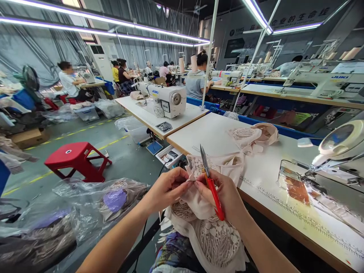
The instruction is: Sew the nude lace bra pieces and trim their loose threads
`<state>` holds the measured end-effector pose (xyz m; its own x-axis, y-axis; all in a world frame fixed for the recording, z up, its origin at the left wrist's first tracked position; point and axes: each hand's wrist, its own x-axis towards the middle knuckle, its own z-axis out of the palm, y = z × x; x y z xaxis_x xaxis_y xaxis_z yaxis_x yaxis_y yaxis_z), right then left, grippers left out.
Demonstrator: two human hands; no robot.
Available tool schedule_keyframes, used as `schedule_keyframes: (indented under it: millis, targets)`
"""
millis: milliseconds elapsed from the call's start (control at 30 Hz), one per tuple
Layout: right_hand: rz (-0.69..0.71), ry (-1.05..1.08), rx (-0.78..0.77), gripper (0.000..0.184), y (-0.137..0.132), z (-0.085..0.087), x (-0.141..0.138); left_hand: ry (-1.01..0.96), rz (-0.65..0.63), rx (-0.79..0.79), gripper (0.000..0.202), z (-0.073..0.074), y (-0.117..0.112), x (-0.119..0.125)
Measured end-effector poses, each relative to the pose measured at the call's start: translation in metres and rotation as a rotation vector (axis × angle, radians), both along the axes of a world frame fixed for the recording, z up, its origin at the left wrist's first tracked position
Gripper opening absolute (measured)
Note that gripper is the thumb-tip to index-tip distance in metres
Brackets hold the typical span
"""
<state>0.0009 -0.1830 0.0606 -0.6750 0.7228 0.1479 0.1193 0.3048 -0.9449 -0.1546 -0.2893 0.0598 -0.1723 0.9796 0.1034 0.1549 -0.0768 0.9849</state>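
A beige lace bra (218, 240) hangs from my fingers over my lap, its lace cups facing up. My left hand (170, 187) is closed, thumb and fingertips pinching a narrow edge of the bra's fabric. Right beside it, my right hand (227, 189) pinches the same spot with thumb and finger while gripping a pair of red-handled scissors (214, 197). The scissors' metal blades point up and away from me and look closed. Part of the lace fabric rests on the table's near edge behind my hands.
Another beige bra (253, 136) lies on the white table (204, 129). A sewing machine (341, 151) stands at the right, another (162, 98) ahead. On the left are a red stool (76, 157) and plastic bags of garments (113, 199). Several people sit working farther off.
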Motion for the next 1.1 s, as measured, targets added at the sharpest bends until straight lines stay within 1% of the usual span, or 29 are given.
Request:
schedule_keyframes:
  millis: [200,333,500,567,667,733,833,933,1000,1100]
  targets:
    - [0.026,-0.005,-0.004,0.025,-0.003,-0.002,-0.005,0.003,0.047,0.042,0.042,-0.002,-0.002,-0.003]
    - [0.054,0.016,-0.022,0.022,-0.007,-0.003,-0.008,-0.005,0.04,0.058,0.039,-0.003,-0.004,-0.004]
    - [0.074,0.057,-0.053,0.02,-0.01,-0.003,-0.009,0.118,0.069,0.079,0.034,-0.001,-0.009,-0.003]
    - [0.086,0.077,-0.059,0.02,-0.01,-0.004,-0.008,0.169,0.117,0.113,0.032,0.002,-0.013,-0.004]
    - [0.126,0.107,-0.067,0.019,-0.009,-0.004,-0.005,0.213,0.231,0.228,0.029,0.006,-0.021,-0.006]
    - [0.129,0.136,-0.06,0.02,-0.008,-0.001,-0.002,0.189,0.295,0.305,0.025,0.008,-0.027,-0.007]
    - [0.143,0.164,-0.026,0.021,-0.009,0.01,0.005,0.133,0.358,0.39,0.02,0.009,-0.036,-0.003]
    - [0.185,0.184,-0.001,0.02,-0.013,0.024,0.016,0.136,0.382,0.47,0.016,0.009,-0.041,0.005]
    - [0.188,0.198,-0.011,0.019,-0.018,0.029,0.023,0.137,0.391,0.508,0.016,0.008,-0.042,0.012]
    - [0.121,0.206,-0.027,0.018,-0.026,0.031,0.032,0.109,0.398,0.519,0.017,0.007,-0.042,0.02]
